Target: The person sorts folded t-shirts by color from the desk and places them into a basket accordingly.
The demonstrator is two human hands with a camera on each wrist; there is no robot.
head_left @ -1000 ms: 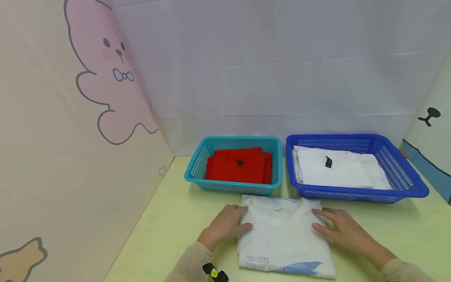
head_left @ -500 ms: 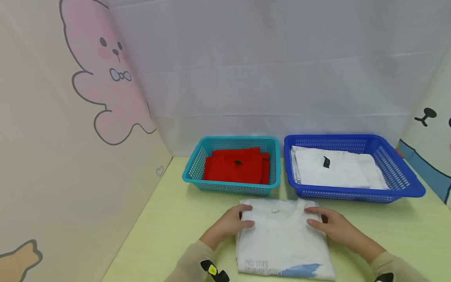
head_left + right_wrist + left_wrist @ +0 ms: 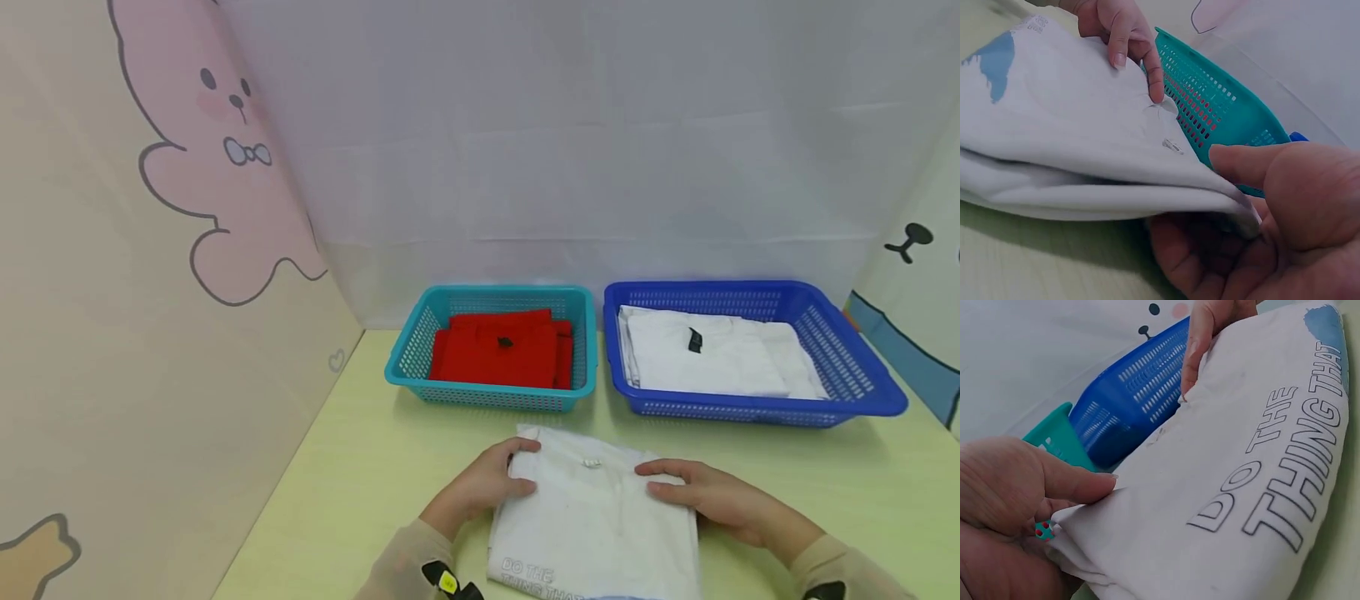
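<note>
A folded white T-shirt (image 3: 592,517) with outlined lettering and a blue patch lies at a slant between both hands, its collar end toward the baskets. My left hand (image 3: 487,482) grips its left edge, thumb on top and the other fingers partly hidden beside and under the folds. On the opposite edge my right hand (image 3: 723,500) holds the shirt, thumb over the layers. In the right wrist view the fingers (image 3: 1188,256) curl beneath the fold, and that side of the shirt (image 3: 1079,131) rises off the table.
Behind the shirt, a teal basket (image 3: 491,398) holds folded red garments (image 3: 502,354). To its right, a blue basket (image 3: 750,408) holds folded white garments (image 3: 705,354). A cartoon-printed cloth wall (image 3: 247,208) borders the pale table (image 3: 330,500) on the left.
The shirt has turned slightly clockwise and come toward the body, its right side dropping nearer. The right hand has shifted inward and lower with it; both hands now grasp its edges.
</note>
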